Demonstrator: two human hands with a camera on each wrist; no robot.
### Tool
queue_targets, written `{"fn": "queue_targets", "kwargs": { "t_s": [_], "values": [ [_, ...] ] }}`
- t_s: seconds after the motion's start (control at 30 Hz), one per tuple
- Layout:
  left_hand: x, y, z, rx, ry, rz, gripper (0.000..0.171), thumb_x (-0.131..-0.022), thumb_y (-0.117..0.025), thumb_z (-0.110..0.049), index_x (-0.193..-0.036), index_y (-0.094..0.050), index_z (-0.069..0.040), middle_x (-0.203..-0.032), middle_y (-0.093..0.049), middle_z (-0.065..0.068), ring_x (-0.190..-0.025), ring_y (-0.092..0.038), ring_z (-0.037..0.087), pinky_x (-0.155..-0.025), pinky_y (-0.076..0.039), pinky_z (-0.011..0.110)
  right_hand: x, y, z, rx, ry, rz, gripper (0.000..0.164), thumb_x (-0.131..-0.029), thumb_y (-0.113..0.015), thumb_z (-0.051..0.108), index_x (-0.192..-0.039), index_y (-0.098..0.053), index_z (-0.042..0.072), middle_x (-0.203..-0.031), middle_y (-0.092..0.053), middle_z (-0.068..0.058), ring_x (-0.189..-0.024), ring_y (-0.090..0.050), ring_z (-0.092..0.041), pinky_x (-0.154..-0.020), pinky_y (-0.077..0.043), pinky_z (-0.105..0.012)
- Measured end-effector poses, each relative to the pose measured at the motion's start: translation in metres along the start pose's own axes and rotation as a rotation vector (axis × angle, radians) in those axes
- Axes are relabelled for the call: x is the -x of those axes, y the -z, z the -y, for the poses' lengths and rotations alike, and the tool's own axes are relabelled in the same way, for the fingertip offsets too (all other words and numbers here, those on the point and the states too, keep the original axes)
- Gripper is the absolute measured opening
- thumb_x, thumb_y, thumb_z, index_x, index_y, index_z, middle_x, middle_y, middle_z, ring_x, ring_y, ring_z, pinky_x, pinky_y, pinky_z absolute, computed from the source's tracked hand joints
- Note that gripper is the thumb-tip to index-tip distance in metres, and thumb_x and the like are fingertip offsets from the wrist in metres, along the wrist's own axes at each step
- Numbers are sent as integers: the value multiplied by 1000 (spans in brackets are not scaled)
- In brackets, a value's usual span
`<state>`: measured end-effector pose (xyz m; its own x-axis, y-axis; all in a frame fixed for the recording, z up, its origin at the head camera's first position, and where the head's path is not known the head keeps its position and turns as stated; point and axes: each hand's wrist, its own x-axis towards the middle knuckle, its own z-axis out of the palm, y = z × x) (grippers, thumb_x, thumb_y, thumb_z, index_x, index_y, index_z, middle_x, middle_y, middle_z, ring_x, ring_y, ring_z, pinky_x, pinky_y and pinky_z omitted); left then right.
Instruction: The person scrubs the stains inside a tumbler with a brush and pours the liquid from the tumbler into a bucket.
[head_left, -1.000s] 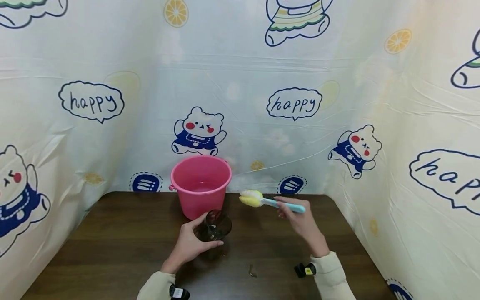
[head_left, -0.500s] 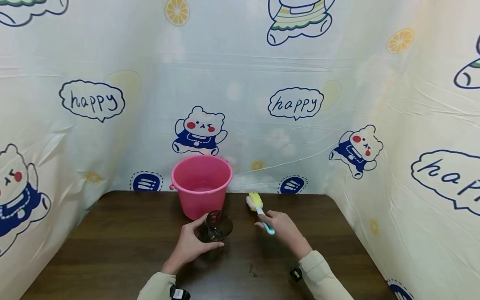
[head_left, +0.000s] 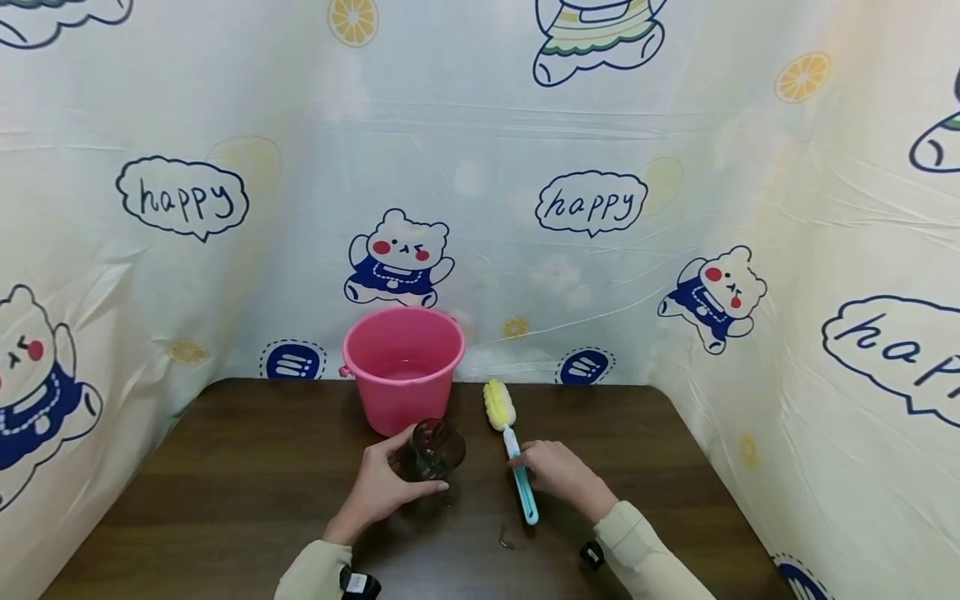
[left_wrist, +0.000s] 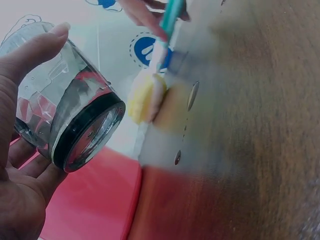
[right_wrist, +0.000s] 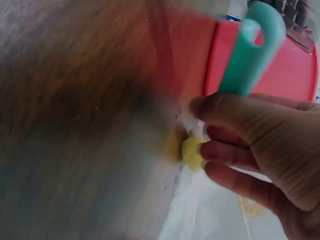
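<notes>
My left hand (head_left: 378, 486) grips a dark, see-through drinking glass (head_left: 441, 452) in front of the bucket, thumb on one side and fingers on the other. In the left wrist view the thick base of the glass (left_wrist: 92, 132) points toward the table, with a gap between them. A sponge bottle brush (head_left: 502, 408), yellow and white at the head with a teal handle, is pinched mid-handle by my right hand (head_left: 564, 477). Its head points to the back of the table. The looped handle end (right_wrist: 252, 57) sticks out past the thumb in the right wrist view.
Behind the glass stands a pink bucket (head_left: 405, 404) near the back edge of the dark wooden table (head_left: 225, 483). Water drops (head_left: 506, 539) lie on the tabletop between the forearms. A printed curtain (head_left: 480, 167) encloses the back and sides.
The brush has swung from pointing left to pointing toward the back, and my right hand has come left and nearer. The left hand and glass have stayed put.
</notes>
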<state>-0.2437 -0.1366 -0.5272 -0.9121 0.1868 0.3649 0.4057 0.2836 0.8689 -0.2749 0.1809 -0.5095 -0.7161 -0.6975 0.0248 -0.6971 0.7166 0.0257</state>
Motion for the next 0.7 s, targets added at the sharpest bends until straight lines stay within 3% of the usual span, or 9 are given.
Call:
{"fn": "queue_targets", "kwargs": {
  "t_s": [0.27,0.47,0.57,0.7],
  "values": [
    [0,2,-1,-1,-14,-8,89,-65,-98,-24,-144,-58,-29,-136,-66,-7,-122,-63,14,-101,-53,36,-2,-4,2,-134,-37,83,29,-85,-78,-1,-110,-80,15,-102,-77,5,-89,-69,-7,-67,-56,-21],
    [-1,4,-4,-9,-7,-6,89,-65,-98,-34,-145,-57,-29,-137,-65,-8,-124,-62,13,-102,-53,40,-4,10,-3,-276,-97,96,27,-88,-72,-4,-112,-79,9,-86,-71,3,-67,-54,-5,-57,-49,-19],
    [-1,5,-4,-8,-10,-7,91,-64,-98,-34,-145,-58,-25,-138,-65,-6,-124,-62,13,-103,-52,35,-10,23,-7,-329,-124,51,16,-91,-74,3,-106,-79,7,-80,-67,4,-64,-52,-5,-57,-48,-20],
    [1,8,-5,-2,-6,-14,90,-66,-98,-29,-146,-57,-21,-139,-64,-5,-125,-61,14,-102,-51,32,-26,42,-10,-346,-133,-105,14,-96,-72,16,-104,-78,7,-86,-71,3,-72,-59,-5,-65,-54,-25]
  ]
}}
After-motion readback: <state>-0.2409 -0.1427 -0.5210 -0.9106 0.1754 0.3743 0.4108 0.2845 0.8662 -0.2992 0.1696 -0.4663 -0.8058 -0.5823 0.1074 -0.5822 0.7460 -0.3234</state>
